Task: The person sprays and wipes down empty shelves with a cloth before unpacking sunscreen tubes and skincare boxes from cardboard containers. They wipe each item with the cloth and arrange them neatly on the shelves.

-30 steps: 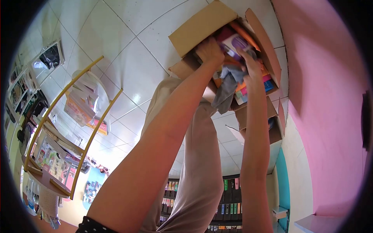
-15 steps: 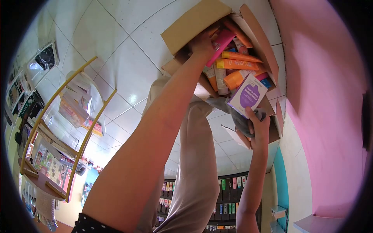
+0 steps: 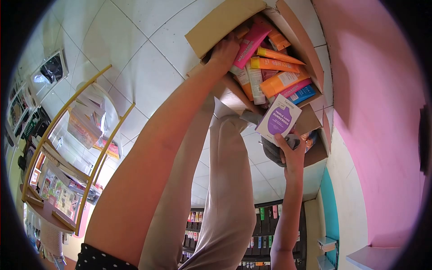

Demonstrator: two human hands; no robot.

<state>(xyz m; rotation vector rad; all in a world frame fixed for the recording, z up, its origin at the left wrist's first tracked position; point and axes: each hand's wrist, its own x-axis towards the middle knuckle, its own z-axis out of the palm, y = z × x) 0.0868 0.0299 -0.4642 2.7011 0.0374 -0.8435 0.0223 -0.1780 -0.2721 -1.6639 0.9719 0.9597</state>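
My left hand [image 3: 225,53] reaches into an open cardboard box [image 3: 299,47] at its left side, beside a pink tube [image 3: 252,44]. Its fingers look extended, but the tips are partly hidden among the contents. My right hand [image 3: 292,150] grips a white and purple sunscreen box [image 3: 280,118], thumb across its lower front. A dark grey cloth [image 3: 272,152] is bunched in the same hand. Inside the cardboard box lie orange tubes [image 3: 284,82], a blue tube [image 3: 302,93] and a white tube [image 3: 255,83].
A second cardboard box [image 3: 317,150] sits below the first. The pink wall [image 3: 373,112] stands close on the right. To the left is a yellow-edged rack [image 3: 67,108] on the tiled floor [image 3: 130,67]. Display shelves [image 3: 263,231] with bottles and tubes appear at the bottom.
My left hand has drawn back slightly and lies less deep among the tubes, which have shifted. The sunscreen box and cloth have moved down and left with my right hand, uncovering the blue tube.
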